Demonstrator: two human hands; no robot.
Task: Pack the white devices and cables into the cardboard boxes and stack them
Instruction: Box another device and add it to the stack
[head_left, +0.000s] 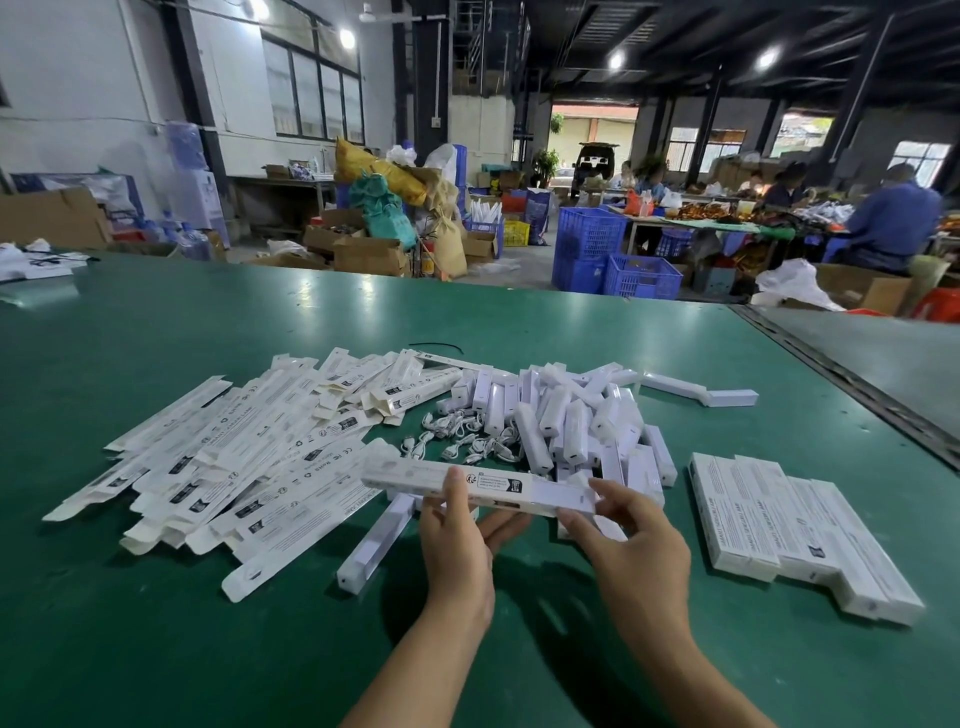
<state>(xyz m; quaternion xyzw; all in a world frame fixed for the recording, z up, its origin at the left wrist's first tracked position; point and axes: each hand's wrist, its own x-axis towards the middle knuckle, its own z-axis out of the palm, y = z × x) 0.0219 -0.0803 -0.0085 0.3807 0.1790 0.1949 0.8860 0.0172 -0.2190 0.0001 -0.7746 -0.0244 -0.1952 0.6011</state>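
I hold a long white cardboard box (483, 486) level above the green table (156, 649). My left hand (457, 540) grips its middle with the thumb on top. My right hand (628, 540) pinches its right end. Behind the box lies a heap of white devices (571, 421) and a tangle of white cables (462, 441). One white device (376, 543) lies alone under the box's left end. Flat unfolded boxes (249, 452) spread out to the left. Packed boxes (795, 525) lie side by side at the right.
A black cable tie (436, 346) lies on the table beyond the piles. A seam (852, 384) runs along the table's right side. Past the far edge stand blue crates (613, 260), cartons and sacks. People sit at tables at the back right.
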